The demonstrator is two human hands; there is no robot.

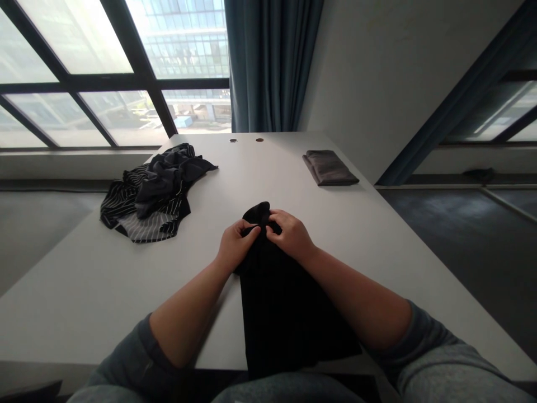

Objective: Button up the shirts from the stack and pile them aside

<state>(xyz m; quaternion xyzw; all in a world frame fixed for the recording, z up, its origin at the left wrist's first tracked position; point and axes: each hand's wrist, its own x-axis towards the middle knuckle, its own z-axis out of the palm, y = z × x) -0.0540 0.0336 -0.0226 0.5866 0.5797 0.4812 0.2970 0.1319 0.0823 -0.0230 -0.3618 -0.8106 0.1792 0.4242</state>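
A black garment point(289, 308), perhaps a pair of trousers, lies lengthwise on the white table point(126, 313), its near end reaching the table's front edge. My left hand point(237, 243) pinches the gathered far end of the black cloth between thumb and fingers. Right beside it, my right hand point(289, 232) grips the same end, fingertips close to the left thumb. A fold of cloth stands up a little above both hands. Any button or fastening between the fingertips is too dark and small to make out.
A crumpled pile of dark and striped clothes point(159, 190) lies at the table's left. A folded dark grey garment point(330, 168) rests at the back right. Two round cable holes mark the far edge. Beyond stand a blue curtain point(268, 67) and a window point(184, 45).
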